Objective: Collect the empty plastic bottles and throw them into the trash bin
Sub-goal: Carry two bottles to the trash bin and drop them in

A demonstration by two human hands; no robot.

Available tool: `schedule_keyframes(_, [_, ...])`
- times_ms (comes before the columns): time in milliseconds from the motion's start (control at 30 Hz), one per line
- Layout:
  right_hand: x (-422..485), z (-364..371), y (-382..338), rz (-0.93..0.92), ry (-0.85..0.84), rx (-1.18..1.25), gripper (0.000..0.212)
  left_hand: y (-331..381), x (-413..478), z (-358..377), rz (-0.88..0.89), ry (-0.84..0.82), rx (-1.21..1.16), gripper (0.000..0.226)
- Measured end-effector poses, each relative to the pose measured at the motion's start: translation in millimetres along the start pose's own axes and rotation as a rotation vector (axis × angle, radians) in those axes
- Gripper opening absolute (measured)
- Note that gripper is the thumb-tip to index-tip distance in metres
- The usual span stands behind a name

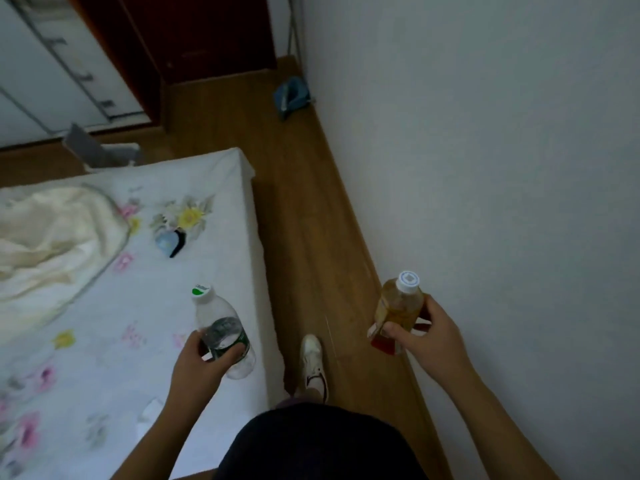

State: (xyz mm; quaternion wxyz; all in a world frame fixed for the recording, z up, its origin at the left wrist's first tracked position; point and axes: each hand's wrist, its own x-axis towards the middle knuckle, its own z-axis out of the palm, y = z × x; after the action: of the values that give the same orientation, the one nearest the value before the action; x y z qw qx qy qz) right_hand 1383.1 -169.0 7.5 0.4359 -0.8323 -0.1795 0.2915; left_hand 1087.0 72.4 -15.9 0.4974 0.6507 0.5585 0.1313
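Note:
My left hand (197, 363) grips a clear plastic bottle (216, 318) with a white and green cap and a dark green label, held upright over the bed's right edge. My right hand (424, 336) grips an amber-tinted plastic bottle (398, 304) with a white cap and a red label, held upright over the wooden floor close to the wall. No trash bin shows in this view.
A bed (138, 306) with a floral sheet fills the left, with a cream blanket (45, 237) and a small blue and black item (169, 241) on it. A narrow wooden floor strip (304, 220) runs between bed and white wall (485, 168). A blue dustpan (291, 95) leans at the far end. My white shoe (313, 362) is below.

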Motion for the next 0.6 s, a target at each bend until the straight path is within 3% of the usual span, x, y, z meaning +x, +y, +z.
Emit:
schedule_keyframes(200, [116,41,-55,-0.097,-0.119,-0.052,0.071,18,76,-13,-0.073,0.162,-0.098,0.058])
schedule_keyframes(433, [213,47,-80,-0.024,-0.045,-0.045,0.075,101,205,5,0.055,0.078,-0.027,0.053])
schedule_keyframes(600, [291,43,-100,0.039,-0.028,-0.064,0.074,163,288,16,0.133,0.057,-0.062,0.063])
